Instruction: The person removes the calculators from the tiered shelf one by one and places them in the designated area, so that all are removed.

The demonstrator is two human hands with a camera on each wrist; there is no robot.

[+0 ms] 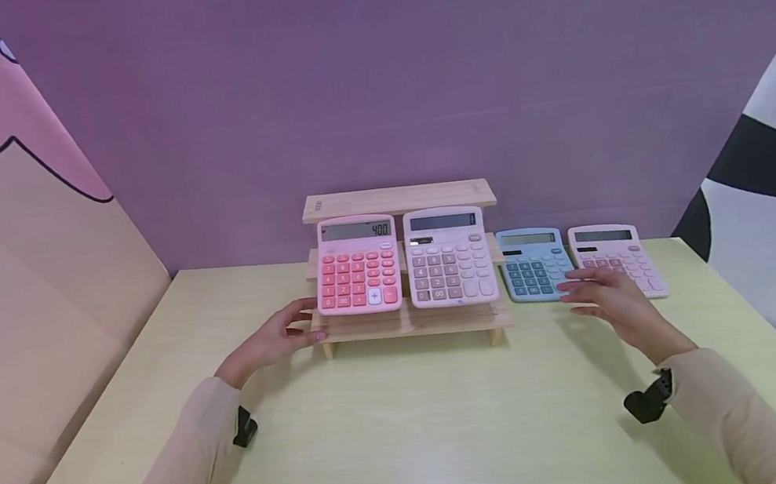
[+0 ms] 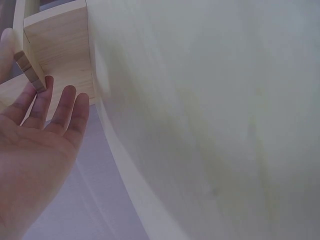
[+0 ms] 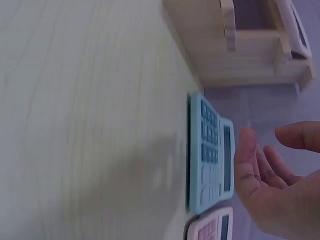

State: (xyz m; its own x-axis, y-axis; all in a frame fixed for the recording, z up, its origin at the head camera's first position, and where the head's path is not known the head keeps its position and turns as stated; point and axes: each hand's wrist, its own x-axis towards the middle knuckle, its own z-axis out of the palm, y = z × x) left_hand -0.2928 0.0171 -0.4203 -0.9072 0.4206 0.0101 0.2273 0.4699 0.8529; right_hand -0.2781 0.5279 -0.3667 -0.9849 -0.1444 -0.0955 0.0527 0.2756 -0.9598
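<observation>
My left hand [image 1: 277, 336] is at the left end of a stepped wooden rack [image 1: 411, 322], holding the end of its lower board [image 2: 30, 70] between thumb and fingers. Standing tilted on the rack are a pink calculator [image 1: 356, 265] showing 400 and, right of it, a pale lilac calculator [image 1: 450, 257] showing 0. My right hand [image 1: 610, 301] hovers over the table with fingers loosely bent and nothing in them, close to a blue calculator [image 1: 535, 264]. A light pink calculator [image 1: 616, 253] lies right of the blue one, partly hidden by that hand.
The pale wood table [image 1: 408, 429] ends at a purple backdrop [image 1: 406, 74] just behind the rack. Printed panels stand at the left and right sides. The blue and light pink calculators lie side by side near the back edge, right of the rack.
</observation>
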